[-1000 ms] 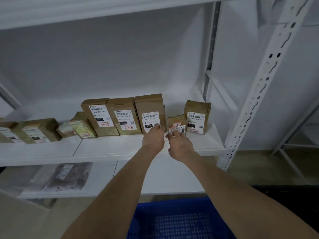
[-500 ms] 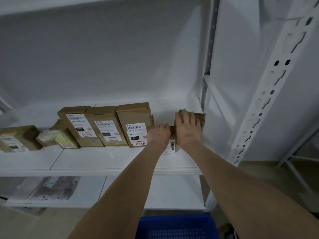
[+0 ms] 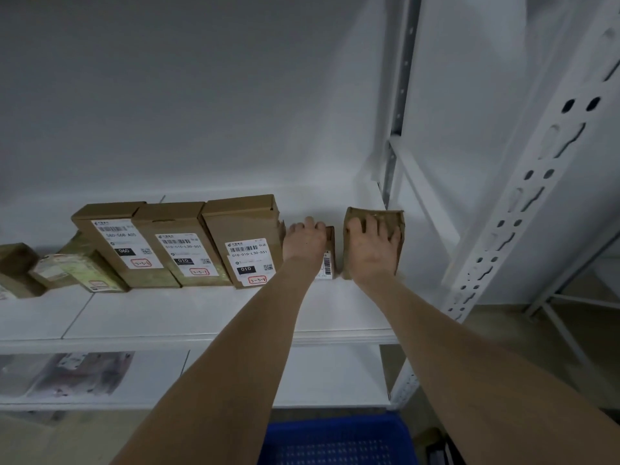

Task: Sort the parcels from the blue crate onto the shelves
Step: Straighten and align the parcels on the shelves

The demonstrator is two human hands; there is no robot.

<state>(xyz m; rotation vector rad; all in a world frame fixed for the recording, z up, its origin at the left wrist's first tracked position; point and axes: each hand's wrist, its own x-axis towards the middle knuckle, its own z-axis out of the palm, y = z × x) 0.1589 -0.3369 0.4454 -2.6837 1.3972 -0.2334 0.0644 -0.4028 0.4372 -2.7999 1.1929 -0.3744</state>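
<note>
Head view: two bare forearms are stretched up to a white shelf (image 3: 201, 313). The left hand (image 3: 303, 245) is set on a small brown parcel (image 3: 330, 233), which is gripped by fingers (image 3: 310, 224) curled over its top edge. Only the parcel's right edge and a strip of white barcode label (image 3: 328, 266) are left uncovered, and the print there cannot be read.

Just right of those fingers, and apart from them, the right hand (image 3: 372, 253) is laid on the front of a crumpled brown paper parcel (image 3: 382, 213) stood upright on the same shelf. Its fingers (image 3: 370, 223) are spread and lightly bent against the face, short of the top edge, with nothing clasped.

Just left of the left fingers three upright cardboard boxes are ranged side by side.
- The nearest box (image 3: 241, 219) is printed "010-010-L30-551" and "010", with red handwriting that seems to read "3-3-8".
- The middle box (image 3: 174, 223) carries the same code and "010".
- The farthest box (image 3: 100, 213) is marked "060-068 A05" and "060".

Farther left a flat parcel (image 3: 77, 270) with a pale label is lying, its text illegible.

Well below both sets of fingers the blue crate (image 3: 335, 441) is cut off by the bottom edge. A clear-bagged packet (image 3: 80, 370) is lying on the lower shelf (image 3: 318, 374).
</note>
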